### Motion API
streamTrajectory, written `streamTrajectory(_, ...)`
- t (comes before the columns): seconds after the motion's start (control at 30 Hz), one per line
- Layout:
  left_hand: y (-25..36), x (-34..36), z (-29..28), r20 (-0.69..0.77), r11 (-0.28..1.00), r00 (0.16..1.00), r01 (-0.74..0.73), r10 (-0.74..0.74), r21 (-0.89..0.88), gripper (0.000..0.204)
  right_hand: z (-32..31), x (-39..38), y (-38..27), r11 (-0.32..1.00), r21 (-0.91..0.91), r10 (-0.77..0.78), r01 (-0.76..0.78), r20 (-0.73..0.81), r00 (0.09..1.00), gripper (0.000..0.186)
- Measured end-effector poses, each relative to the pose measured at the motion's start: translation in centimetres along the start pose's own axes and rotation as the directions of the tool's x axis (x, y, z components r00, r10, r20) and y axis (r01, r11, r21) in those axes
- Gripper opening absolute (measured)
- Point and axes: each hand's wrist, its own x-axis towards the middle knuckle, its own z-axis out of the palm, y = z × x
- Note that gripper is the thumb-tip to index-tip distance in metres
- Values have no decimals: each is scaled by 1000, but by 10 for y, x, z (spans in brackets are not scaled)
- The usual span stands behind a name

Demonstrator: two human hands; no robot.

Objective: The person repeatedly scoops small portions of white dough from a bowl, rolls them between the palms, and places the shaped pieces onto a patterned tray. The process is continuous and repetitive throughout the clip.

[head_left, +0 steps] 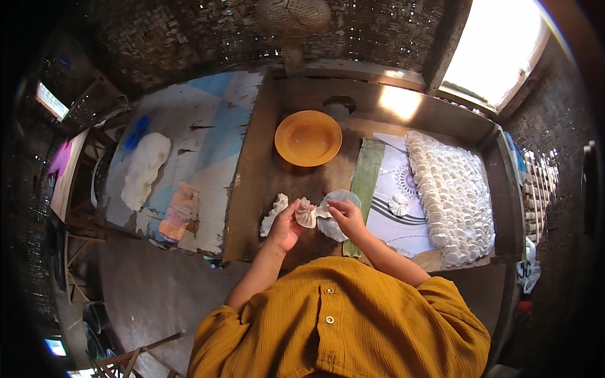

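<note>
My left hand [287,229] is closed round a pleated piece of white dough [306,214], its folds fanned out toward the right. My right hand [348,220] pinches the end of a short strip of dough [322,210] that reaches toward the pleated piece. Whether strip and piece are joined I cannot tell. Beside my left hand lies a loose lump of dough [272,217]. Under and behind my right hand are thin, round, whitish sheets [340,196], partly covered by it. One pleated round [398,204] rests alone on a patterned white cloth to the right.
Many overlapping pleated dough pieces [450,201] cover the right of the cloth [394,173]. A green strip [365,189] borders it. An orange bowl [308,138] stands farther back. Wooden walls [249,170] edge this work surface. Left of it, a large dough mass [146,170] lies on another table.
</note>
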Motion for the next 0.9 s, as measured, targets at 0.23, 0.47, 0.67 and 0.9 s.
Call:
streamTrajectory(0.23,-3,9,13,28,999,1000,-7,8,-41,27,-3,6,5,987,-45,156,-154,47,987,28)
streamTrajectory(0.47,3,9,17,11,998,999,-29,30,-61,28,-10,16,-7,941,229,220,-251,151,964,29)
streamTrajectory(0.67,0,9,19,62,996,995,-73,76,-50,26,-5,5,-42,270,756,311,-597,518,797,28)
streamTrajectory(0.9,-11,10,19,44,936,981,-194,190,293,31,-14,1,-67,973,157,-153,172,-124,980,9)
